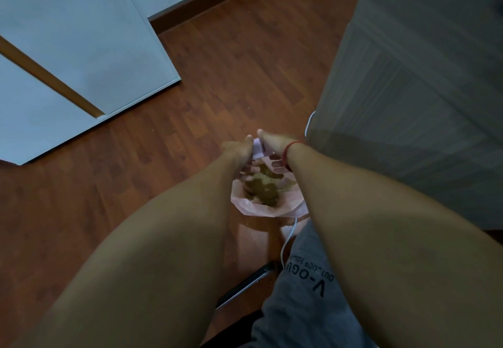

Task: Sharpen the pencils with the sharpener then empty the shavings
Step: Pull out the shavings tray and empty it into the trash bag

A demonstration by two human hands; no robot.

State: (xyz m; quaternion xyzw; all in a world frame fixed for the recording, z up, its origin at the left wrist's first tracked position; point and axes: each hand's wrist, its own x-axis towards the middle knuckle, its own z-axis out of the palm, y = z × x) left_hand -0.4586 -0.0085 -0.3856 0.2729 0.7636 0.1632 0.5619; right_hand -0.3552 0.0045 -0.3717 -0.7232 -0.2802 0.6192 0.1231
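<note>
Left grip [239,149] and right grip [275,145] are both clasping the small, pale lilac sharpener [257,149], fingers curling round it, directly above a crinkled pink plastic bag [272,211]. The bag is sitting on the glossy reddish plank floor [217,75] by its right edge, holding a mound of fine brown shavings [262,188]. A thin red band [290,151] is circling the right wrist.

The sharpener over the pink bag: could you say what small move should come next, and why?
Probably a gentle tap to loosen any remainder: the left hand and right hand grip the pale sharpener above the open pink bag, where brown shavings lie.
</note>
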